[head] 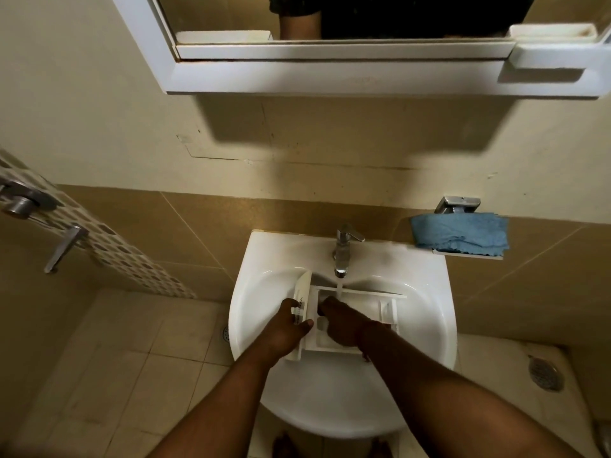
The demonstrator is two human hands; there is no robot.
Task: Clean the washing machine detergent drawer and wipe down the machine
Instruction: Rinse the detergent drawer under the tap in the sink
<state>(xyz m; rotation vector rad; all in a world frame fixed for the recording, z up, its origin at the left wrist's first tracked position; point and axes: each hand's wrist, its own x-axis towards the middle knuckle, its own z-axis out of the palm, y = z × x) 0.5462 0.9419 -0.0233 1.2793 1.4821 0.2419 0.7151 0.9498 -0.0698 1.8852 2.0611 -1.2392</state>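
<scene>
Item one: the detergent drawer [370, 300], white plastic with several compartments, sits inside the basin of the white sink [251, 302], lying across it with its front panel at the left, tilted upward. We hold it there under a thin stream of water [339, 287] falling from the chrome tap [344, 249], which lands near the drawer's rear wall.

Item two: our left hand [286, 328] grips the drawer's front panel, fingers curled over its upper edge and the thumb stretched along the inner side, touching the plastic.

Item three: our right hand [342, 323] lies inside the drawer's compartments, fingers reaching toward the point where the water falls. The fingers are extended and press down on the plastic; whether they curl round any inner part we cannot tell, since the back of the hand hides them.

Item four: a blue cloth [461, 233], folded and bunched, rests on a small wall shelf [469, 254] to the right of the tap, well apart from both hands.

Item five: a white-framed mirror [330, 61] hangs on the beige wall above the sink. A metal door handle [20, 201] shows at the far left, and a round floor drain [545, 373] at the lower right on the tiled floor.
</scene>
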